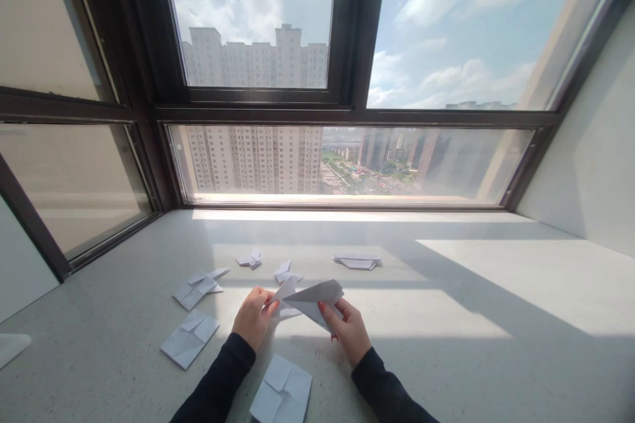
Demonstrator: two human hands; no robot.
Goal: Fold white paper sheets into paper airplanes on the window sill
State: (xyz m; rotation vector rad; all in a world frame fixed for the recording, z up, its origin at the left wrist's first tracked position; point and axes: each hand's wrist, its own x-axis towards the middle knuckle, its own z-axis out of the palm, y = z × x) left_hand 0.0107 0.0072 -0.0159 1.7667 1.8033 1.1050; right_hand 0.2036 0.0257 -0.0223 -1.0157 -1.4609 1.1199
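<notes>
Between thumb and fingers, my right hand (348,327) pinches a folded white paper (317,294) with a long pointed end aimed left. My left hand (254,316) is closed on a smaller folded paper flap (284,289) just beside that point. Whether the two parts are one sheet or separate pieces, I cannot tell. Both are held above the white sill. Close behind my hands lies a small folded paper shape (286,273). A square folded paper (282,391) rests on the sill between my forearms.
To the left lie another folded square (189,338), a pointed folded paper (199,287) and a small folded piece (249,259). A boat-like folded paper (357,262) sits farther back. A white object (12,347) shows at the left edge. Dark window frames (347,117) border the sill (446,370).
</notes>
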